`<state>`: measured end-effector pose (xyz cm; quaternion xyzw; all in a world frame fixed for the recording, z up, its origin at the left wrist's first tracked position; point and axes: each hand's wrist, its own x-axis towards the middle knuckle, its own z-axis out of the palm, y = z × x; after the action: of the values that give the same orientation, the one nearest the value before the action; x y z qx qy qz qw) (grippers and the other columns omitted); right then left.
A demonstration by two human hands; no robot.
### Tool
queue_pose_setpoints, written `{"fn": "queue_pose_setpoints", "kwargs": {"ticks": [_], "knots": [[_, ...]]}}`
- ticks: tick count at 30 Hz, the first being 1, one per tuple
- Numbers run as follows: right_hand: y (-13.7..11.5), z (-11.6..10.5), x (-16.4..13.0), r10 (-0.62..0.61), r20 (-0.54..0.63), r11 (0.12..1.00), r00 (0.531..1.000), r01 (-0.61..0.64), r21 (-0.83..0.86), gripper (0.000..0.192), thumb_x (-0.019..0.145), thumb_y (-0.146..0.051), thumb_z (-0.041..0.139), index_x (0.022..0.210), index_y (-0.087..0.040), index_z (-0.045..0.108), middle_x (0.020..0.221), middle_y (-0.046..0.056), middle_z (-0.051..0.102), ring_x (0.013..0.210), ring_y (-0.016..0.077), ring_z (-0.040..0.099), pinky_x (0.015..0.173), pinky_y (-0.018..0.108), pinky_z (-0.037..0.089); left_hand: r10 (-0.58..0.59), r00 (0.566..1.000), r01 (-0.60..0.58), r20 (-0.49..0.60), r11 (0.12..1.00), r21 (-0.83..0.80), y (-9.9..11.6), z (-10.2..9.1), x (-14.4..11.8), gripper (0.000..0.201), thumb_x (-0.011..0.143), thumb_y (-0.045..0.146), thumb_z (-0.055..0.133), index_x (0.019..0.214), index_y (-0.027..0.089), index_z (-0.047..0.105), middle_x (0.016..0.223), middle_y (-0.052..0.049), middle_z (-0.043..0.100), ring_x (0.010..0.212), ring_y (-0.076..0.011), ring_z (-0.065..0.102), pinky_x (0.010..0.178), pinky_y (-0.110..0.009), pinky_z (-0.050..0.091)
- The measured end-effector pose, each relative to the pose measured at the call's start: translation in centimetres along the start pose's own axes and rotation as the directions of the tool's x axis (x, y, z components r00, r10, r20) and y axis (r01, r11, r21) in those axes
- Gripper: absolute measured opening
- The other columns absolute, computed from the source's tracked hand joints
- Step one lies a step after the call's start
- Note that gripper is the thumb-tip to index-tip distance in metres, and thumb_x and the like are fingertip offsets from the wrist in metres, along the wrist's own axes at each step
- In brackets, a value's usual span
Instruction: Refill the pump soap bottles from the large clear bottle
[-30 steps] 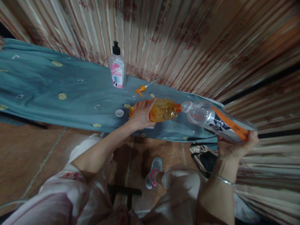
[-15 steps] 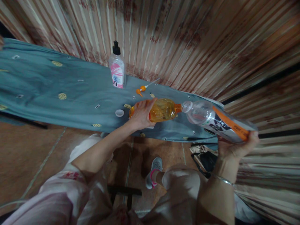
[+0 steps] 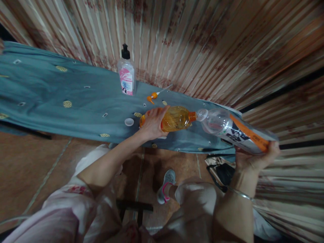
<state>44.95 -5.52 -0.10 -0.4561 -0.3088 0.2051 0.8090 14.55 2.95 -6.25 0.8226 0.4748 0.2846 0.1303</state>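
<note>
My left hand (image 3: 153, 123) is wrapped round an amber see-through bottle (image 3: 177, 118), tipped on its side with its orange neck pointing right. Facing that neck is the mouth of a large clear plastic bottle (image 3: 217, 121) with an orange, black and white label. The two mouths meet or nearly meet; I cannot tell if they touch. My right hand (image 3: 255, 157) grips the clear bottle near its base from below, holding it tilted. Behind the amber bottle an orange pump top (image 3: 153, 96) with a thin tube lies on the cloth. A round white cap (image 3: 129, 122) rests left of my left hand.
A clear bottle with a pink label and black top (image 3: 126, 77) stands at the back of the blue patterned cloth (image 3: 86, 101). A pleated curtain (image 3: 162, 40) hangs behind. Below are a dark bag (image 3: 224, 175), a stool (image 3: 134, 205) and a shoe (image 3: 167, 185).
</note>
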Motion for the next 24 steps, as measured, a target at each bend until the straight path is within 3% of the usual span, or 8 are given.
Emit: {"fn": "queue_pose_setpoints", "kwargs": {"ticks": [12,18,24], "knots": [[0.16,-0.33,0.14,0.001,0.001,1.0,1.0,-0.001,0.008,0.04,0.063,-0.055,0.059,0.082,-0.02,0.063,0.075,-0.003,0.059,0.074,0.014,0.061,0.054,0.025,0.051,0.005,1.0,-0.004,-0.008,1.0,0.004,-0.04,0.04,-0.04,0.093,0.062,0.036,0.073,0.142,0.019,0.029,0.129,-0.013,0.051,0.117,-0.0327,0.047,0.101,-0.047,0.034],[0.02,-0.11,0.01,-0.02,0.025,1.0,0.999,0.02,0.009,0.038,0.063,-0.054,0.059,0.08,-0.02,0.062,0.074,-0.004,0.058,0.076,0.0131,0.061,0.062,0.025,0.053,0.005,1.0,-0.005,-0.002,1.0,0.007,0.01,-0.01,-0.03,0.093,0.062,0.037,0.073,0.142,0.019,0.029,0.129,-0.013,0.051,0.117,-0.0327,0.047,0.101,-0.047,0.034],[-0.12,0.12,-0.09,0.0,-0.013,1.0,1.0,0.0,0.0,0.041,0.059,-0.054,0.061,0.08,-0.019,0.061,0.074,-0.003,0.057,0.074,0.014,0.06,0.056,0.025,0.052,-0.002,1.0,0.002,0.003,1.0,-0.004,0.01,-0.05,-0.02,0.093,0.062,0.035,0.073,0.142,0.02,0.028,0.13,-0.012,0.05,0.118,-0.0322,0.047,0.102,-0.047,0.034]]}}
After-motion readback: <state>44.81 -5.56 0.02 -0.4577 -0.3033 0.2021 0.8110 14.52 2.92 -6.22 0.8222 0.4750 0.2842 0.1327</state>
